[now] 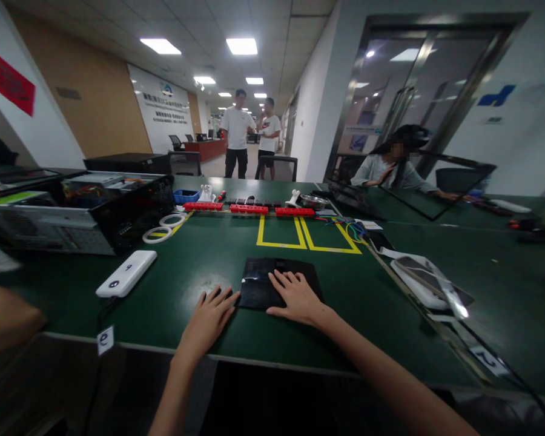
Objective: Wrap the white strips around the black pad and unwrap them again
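A flat black sheet (263, 274) lies on the green table (200, 266) near its front edge. My right hand (295, 298) rests flat on the sheet, fingers spread and holding nothing. My left hand (209, 320) lies flat on the table just left of the sheet, fingertips at its left edge, fingers apart.
A white power bank (126, 273) lies to the left. An open computer case (72, 212) stands at far left with white tape rings (157, 235) beside it. Yellow tape boxes (306, 237), red strips (249, 209) and a blue tray (186, 195) sit behind. A seated person (390, 169) is at right; two people (249, 139) stand beyond.
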A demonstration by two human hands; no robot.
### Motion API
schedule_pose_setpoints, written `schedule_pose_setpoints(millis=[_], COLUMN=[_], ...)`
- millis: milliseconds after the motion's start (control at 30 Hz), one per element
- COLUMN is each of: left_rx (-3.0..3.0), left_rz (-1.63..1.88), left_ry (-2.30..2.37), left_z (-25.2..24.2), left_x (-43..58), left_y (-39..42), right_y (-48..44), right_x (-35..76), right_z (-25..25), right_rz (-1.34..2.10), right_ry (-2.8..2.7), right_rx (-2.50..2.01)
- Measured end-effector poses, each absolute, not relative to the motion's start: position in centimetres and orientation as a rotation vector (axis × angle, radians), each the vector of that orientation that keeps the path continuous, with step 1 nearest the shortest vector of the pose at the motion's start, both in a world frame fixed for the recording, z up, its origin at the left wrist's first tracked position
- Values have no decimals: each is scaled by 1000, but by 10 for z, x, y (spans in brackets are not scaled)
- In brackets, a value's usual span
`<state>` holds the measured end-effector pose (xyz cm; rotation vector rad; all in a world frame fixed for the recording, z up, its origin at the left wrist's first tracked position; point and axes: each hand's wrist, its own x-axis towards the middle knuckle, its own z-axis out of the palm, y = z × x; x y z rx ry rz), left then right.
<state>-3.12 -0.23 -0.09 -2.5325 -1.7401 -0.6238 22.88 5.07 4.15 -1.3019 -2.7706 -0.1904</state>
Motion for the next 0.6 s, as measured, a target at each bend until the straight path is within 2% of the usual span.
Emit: schedule_pose_setpoints(millis=[233, 400, 500, 600], left_rx=[-2677, -2687, -2690, -2696], left_rz=[-580, -580, -602, -633], left_ry=[-1663, -1674, -1684, -1695], left_z=[2, 2, 4, 5], left_x=[-33, -33, -33, -32], left_y=[-3, -4, -5, -6], right_y=[39, 46, 57, 54], right_x=[221, 243, 294, 367], right_z=[39, 56, 73, 84], right_rz=[-149, 4, -189, -470], right_ry=[-2746, -2774, -2482, -1922], right_rx=[-1298, -1224, -1424, -1818])
